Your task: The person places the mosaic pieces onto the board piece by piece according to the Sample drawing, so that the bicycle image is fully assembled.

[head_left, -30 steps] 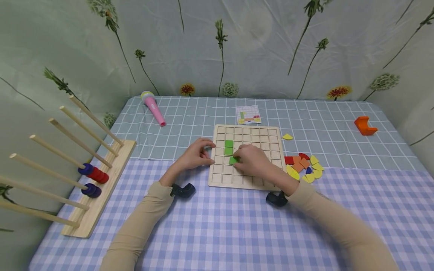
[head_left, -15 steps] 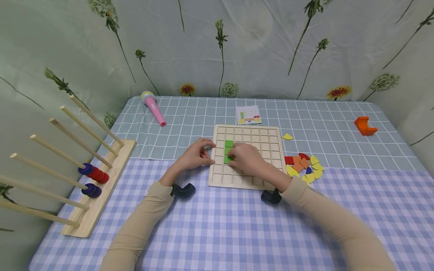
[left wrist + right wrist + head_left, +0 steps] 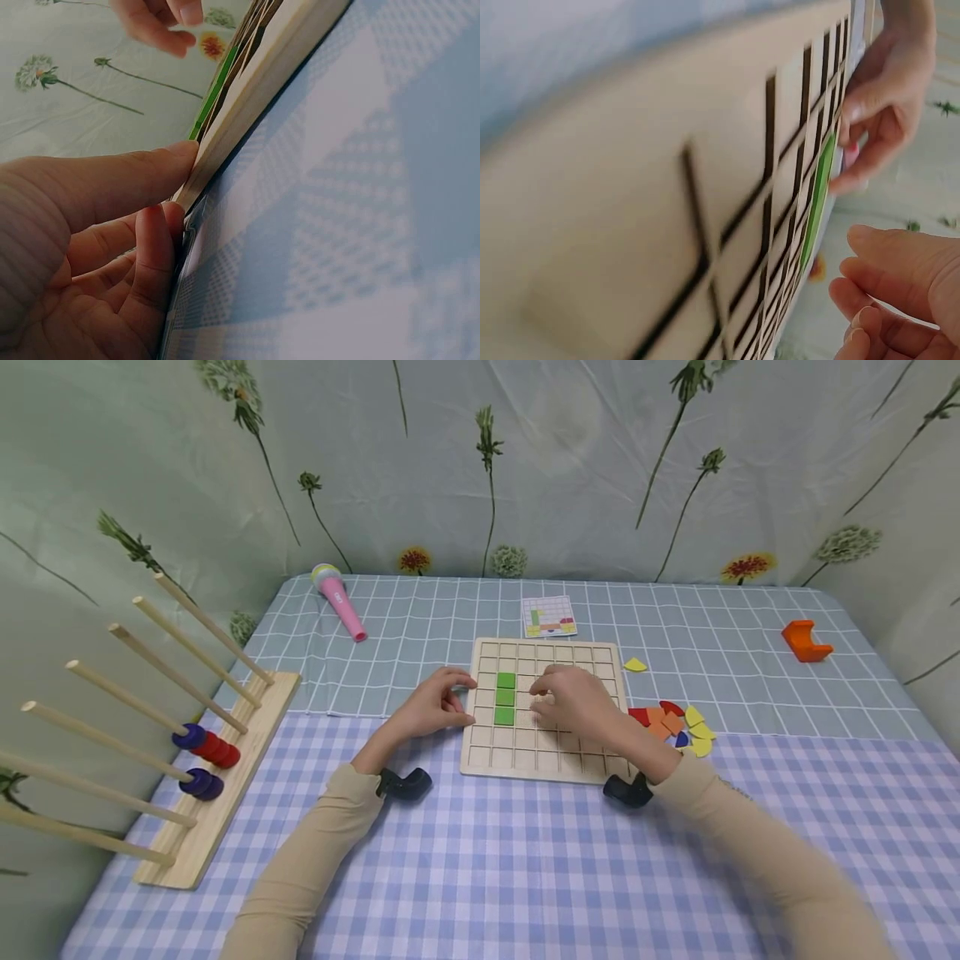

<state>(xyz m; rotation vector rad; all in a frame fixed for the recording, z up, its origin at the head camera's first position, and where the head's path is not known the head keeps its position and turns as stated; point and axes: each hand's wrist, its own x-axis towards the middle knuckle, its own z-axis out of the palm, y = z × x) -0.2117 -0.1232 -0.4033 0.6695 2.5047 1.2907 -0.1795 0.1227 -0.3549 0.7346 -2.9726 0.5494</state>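
Note:
A square wooden grid board (image 3: 536, 762) lies on the table in the head view. Three green square tiles (image 3: 505, 697) sit in a column of its cells, towards the left side. My left hand (image 3: 431, 703) rests at the board's left edge, thumb and index fingertips touching it a little apart. In the left wrist view, the left thumb (image 3: 142, 176) lies against the board's side. Over the middle of the board is my right hand (image 3: 577, 702), fingers bent and apart, with nothing seen between them. The right wrist view shows its fingertips (image 3: 862, 236) beyond the grid.
Beside the board's right edge lies a pile of red, orange, yellow and blue pieces (image 3: 672, 723); one yellow piece (image 3: 635, 665) lies apart. Behind stands a printed pattern card (image 3: 549, 616). A peg abacus (image 3: 247, 743), pink toy microphone (image 3: 343, 606) and orange block (image 3: 806, 642) are further out.
My right hand slid the third green tile left into line beneath the other two, then let go and moved back right. My left hand stayed at the board's edge.

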